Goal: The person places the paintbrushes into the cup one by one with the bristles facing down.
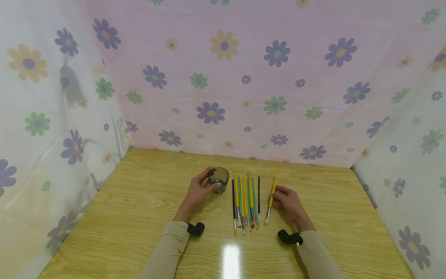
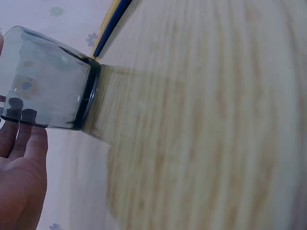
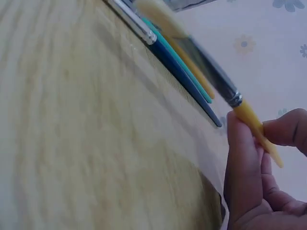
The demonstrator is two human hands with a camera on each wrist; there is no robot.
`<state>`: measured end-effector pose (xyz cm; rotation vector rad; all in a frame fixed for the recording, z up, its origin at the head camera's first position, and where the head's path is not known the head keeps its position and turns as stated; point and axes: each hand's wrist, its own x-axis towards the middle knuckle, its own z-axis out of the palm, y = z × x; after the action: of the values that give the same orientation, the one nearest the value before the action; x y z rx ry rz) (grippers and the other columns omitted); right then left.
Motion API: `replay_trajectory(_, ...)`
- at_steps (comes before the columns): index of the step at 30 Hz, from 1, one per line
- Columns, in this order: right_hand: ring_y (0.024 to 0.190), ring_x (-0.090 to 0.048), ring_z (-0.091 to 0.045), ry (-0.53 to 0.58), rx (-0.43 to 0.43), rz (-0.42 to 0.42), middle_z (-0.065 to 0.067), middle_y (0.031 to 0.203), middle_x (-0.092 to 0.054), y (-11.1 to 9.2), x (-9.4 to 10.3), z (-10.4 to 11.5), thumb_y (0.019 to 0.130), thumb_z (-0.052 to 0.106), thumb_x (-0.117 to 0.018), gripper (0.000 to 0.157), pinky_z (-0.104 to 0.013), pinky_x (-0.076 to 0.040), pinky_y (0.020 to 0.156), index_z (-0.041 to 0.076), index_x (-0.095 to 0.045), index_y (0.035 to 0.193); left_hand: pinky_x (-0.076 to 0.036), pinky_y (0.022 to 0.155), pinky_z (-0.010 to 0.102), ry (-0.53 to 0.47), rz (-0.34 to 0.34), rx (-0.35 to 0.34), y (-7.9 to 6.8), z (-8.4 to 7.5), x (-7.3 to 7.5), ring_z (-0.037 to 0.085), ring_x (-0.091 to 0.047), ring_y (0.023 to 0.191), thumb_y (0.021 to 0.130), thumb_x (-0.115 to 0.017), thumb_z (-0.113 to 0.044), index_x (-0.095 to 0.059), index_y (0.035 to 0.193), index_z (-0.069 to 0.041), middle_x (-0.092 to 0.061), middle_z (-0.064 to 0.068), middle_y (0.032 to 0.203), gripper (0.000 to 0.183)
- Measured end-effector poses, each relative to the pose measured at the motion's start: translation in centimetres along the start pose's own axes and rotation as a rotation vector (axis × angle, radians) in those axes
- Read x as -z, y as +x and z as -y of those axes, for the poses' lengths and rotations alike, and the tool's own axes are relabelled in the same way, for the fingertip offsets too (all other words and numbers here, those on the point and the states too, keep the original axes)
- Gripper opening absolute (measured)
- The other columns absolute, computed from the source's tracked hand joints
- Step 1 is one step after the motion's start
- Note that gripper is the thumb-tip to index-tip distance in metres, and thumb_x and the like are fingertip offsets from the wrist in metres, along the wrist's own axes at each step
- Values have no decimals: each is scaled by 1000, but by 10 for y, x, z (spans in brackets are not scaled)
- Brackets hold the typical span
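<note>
Paintbrush [image 3: 211, 69] in a pinch between the right fingers [image 3: 242, 158], glass tumbler [image 2: 53, 81] within the grasp of the left fingers [image 2: 36, 143]

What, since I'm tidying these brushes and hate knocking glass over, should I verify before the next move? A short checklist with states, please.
1. Glass steadied: ok, the left grip holds it.
2. Glass upright: ok, its mouth faces up.
3. Glass free of brushes: ok, none stands in it.
4. Yellow-handled brush secured: ok, the right grip pinches it by the handle.
5. Unobstructed table between that brush and the glass: not ok, the row of brushes lies there, so passing above it seems safer.
6. Bristles dry: cannot tell from these views.
</note>
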<state>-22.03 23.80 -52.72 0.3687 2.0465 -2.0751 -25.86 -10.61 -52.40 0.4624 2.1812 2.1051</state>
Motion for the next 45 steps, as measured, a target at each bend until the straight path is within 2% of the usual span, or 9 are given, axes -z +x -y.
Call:
replay_trajectory(4, 91, -71, -9, 49, 45, 18, -14, 118, -65, 0, -1, -1, 102, -1, -53, 53, -22, -61, 80, -10, -35, 151, -32, 122, 47, 2, 4, -5, 1, 2, 1, 33, -32, 151, 95, -72, -6, -38, 155, 1, -40, 17, 160, 70)
replay_trajectory(8, 99, -69, -11, 159, 116, 27, -15, 125, -59, -1, -9, 1, 104, 1, -50, 51, -23, -60, 85, -10, -33, 152, -32, 122, 47, -4, 11, -10, 4, 5, 1, 31, -34, 150, 95, -72, -7, -38, 155, 1, -42, 16, 158, 69)
replay_trajectory(15, 110, -67, -14, 391, 212, -16, -6, 119, -58, 3, -45, 14, 105, -1, -48, 51, -25, -59, 92, -8, -30, 152, -31, 122, 49, 0, -2, -12, 4, 3, 3, 33, -33, 150, 95, -72, -5, -39, 155, 1, -41, 17, 158, 69)
replay_trajectory(18, 107, -68, -12, 476, 242, -44, -3, 111, -60, 5, -61, 20, 105, -2, -49, 37, -28, -58, 96, -3, -41, 141, -31, 122, 50, -9, -8, -7, 4, 4, 3, 33, -32, 151, 95, -72, -5, -38, 155, 1, -41, 17, 159, 69)
replay_trajectory(20, 105, -68, -13, 535, 266, -65, -2, 106, -59, 7, -69, 24, 104, -3, -51, 24, -31, -57, 98, 0, -48, 128, -32, 122, 50, -15, -10, -10, 4, 5, 3, 33, -32, 151, 94, -72, -4, -38, 155, 1, -41, 18, 159, 69)
replay_trajectory(24, 103, -67, -17, 637, 315, -90, -4, 101, -57, 10, -85, 31, 103, -4, -53, 12, -36, -54, 104, 5, -50, 110, -33, 121, 50, -23, -16, -15, 3, 6, 2, 34, -33, 150, 94, -72, -2, -39, 154, 2, -41, 18, 158, 69)
replay_trajectory(32, 97, -69, -16, 726, 357, -190, -5, 96, -57, 15, -112, 43, 102, -4, -55, 9, -30, -61, 90, 5, -52, 103, -32, 122, 51, -38, -14, -21, 3, 5, -2, 33, -33, 150, 94, -71, -1, -39, 155, 1, -41, 18, 159, 69)
replay_trajectory(36, 94, -69, -15, 692, 381, -240, -5, 96, -57, 19, -124, 46, 102, -5, -54, 8, -30, -62, 87, 2, -52, 103, -31, 122, 52, -39, -22, -19, 3, 7, -3, 33, -34, 150, 94, -72, -1, -40, 154, 1, -42, 17, 158, 69)
replay_trajectory(45, 97, -69, -17, 630, 423, -214, -9, 101, -55, 28, -146, 41, 100, -6, -58, 13, -31, -62, 86, -4, -51, 111, -31, 121, 53, -22, -30, -30, 1, 9, -2, 34, -36, 149, 94, -72, -2, -39, 155, 2, -44, 18, 157, 70)
